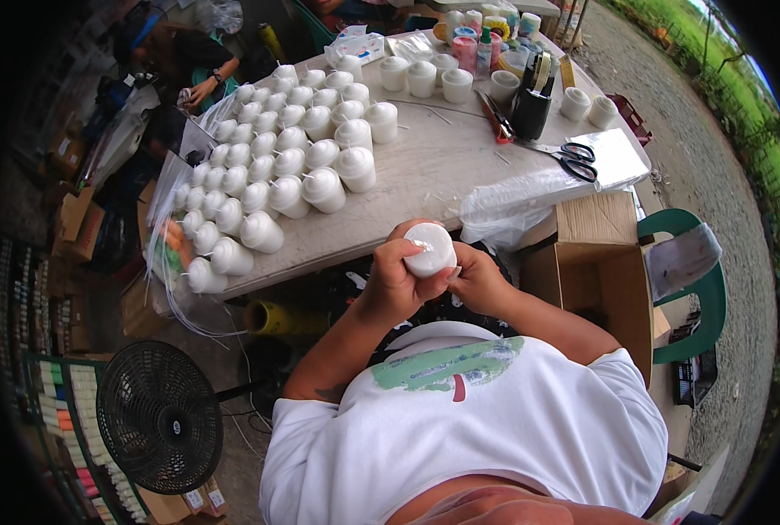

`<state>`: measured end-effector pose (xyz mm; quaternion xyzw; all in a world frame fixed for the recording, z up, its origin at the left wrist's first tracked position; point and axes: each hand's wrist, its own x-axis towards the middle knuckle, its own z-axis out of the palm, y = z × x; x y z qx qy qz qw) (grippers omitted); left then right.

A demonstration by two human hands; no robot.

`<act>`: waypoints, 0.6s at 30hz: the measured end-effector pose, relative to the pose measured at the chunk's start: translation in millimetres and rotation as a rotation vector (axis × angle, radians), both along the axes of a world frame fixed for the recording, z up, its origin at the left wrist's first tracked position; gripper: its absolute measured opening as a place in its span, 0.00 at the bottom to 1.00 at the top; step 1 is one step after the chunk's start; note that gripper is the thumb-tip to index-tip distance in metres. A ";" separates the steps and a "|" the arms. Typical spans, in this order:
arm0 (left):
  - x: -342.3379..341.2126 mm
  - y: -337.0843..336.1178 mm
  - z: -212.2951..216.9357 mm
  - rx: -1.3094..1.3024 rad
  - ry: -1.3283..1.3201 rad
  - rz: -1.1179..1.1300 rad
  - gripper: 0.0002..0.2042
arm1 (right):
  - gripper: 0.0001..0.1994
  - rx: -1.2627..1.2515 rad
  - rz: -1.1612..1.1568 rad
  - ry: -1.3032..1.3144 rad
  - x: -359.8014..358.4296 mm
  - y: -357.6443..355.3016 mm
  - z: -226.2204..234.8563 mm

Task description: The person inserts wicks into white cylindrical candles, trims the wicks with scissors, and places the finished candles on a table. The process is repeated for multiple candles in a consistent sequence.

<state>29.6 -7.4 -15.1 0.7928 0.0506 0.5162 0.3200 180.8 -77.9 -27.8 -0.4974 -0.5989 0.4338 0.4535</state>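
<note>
A white cup-shaped candle (436, 255) is held in front of my chest, its flat round end toward me. My left hand (396, 273) is wrapped round its left side, with the thumb pressed on the flat end beside a small rough spot. My right hand (480, 278) grips the lower right side with its fingertips; part of those fingers is hidden behind the candle. On the table (425, 166) ahead stand rows of similar white candles (321, 189), with rounded tops and wicks sticking out.
Scissors (573, 160), a black tape dispenser (534, 96) and clear plastic film (512, 206) lie at the table's right. An open cardboard box (617, 271) stands below. A black fan (160, 416) is at my lower left. A co-worker's hand (202, 91) shows at the far left.
</note>
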 end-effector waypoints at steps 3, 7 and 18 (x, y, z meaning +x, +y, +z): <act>-2.0 -1.5 1.0 0.007 0.004 0.005 0.25 | 0.10 0.044 -0.023 0.013 -1.8 2.5 -11.3; -3.6 -2.4 0.3 0.029 0.023 -0.005 0.26 | 0.10 0.137 -0.004 0.021 -2.1 3.6 -19.9; 0.5 -5.3 -2.8 0.051 0.028 -0.021 0.25 | 0.10 0.243 0.003 -0.117 6.2 8.5 -28.1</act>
